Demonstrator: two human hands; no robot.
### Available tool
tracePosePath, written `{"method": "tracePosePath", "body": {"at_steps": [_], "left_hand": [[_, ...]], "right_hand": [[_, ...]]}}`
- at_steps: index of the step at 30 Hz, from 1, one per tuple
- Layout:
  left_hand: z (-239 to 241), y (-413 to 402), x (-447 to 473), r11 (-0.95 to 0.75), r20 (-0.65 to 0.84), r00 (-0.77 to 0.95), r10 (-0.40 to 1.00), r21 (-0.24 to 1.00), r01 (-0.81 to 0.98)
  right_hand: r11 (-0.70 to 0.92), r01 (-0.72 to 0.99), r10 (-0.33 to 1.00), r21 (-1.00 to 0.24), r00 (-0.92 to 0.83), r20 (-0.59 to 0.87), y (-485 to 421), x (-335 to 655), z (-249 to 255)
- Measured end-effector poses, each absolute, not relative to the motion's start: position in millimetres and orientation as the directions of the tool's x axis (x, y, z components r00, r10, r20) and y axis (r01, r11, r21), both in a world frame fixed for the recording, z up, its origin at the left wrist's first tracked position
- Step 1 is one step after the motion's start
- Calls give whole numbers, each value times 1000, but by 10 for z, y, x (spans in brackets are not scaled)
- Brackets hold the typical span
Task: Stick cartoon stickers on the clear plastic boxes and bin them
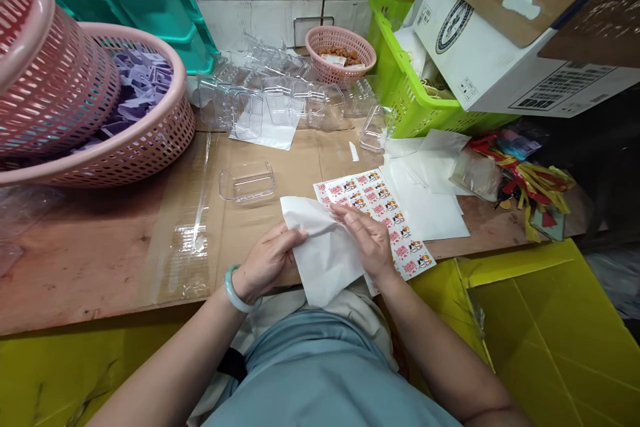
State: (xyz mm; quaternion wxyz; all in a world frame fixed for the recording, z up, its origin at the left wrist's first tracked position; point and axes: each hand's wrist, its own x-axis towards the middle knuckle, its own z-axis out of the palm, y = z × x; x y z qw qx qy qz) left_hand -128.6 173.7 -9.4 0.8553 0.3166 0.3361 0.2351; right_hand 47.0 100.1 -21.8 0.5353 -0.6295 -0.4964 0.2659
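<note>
My left hand (273,252) pinches the left edge of a white paper sheet (324,257), thumb on top. The sheet is held up in front of my lap, slightly bent. My right hand (367,240) grips its upper right side, with the fingers laid along the edge; the thumb is hard to make out. Partly behind this hand lies a sheet of cat stickers (400,220) with red lettering, at the table's front edge. A clear plastic case (247,183) rests on the cardboard just beyond my left hand.
More clear plastic cases (280,103) are piled at the back. Pink baskets (145,147) with purple pieces stand left. A small pink basket (341,53) holds brown pieces. Right are a green crate (400,97), a white carton (480,60), white papers (435,207) and red-yellow ribbons (530,180).
</note>
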Motion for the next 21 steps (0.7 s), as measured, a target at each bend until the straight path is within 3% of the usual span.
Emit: {"method": "tracePosePath", "body": {"at_steps": [2,4,8,16,18,21], "left_hand": [[-76,1751,-1260,686,-420,670,613,703,-186],[-60,1759,-1229,683,-413,670,617,705,-194],[-34,1747,-1163,691,-397,677,619,685,-230],[7,1752,-1127,683,-431,651,625,706,-189],[21,1770,-1135,686,-440,640,629,702,-192],[36,1786,-1152,719,-481,621,619,666,-200]], "right_hand": [[40,284,879,-958,446,169,995,533,-192],[69,397,874,-915,418,247,976,588,-158],[147,757,874,-637,202,442,922,604,-138],[183,928,811,-325,45,584,943,553,-208],[209,930,795,-303,19,606,967,557,-210],[195,885,804,-423,104,586,995,567,-210]]}}
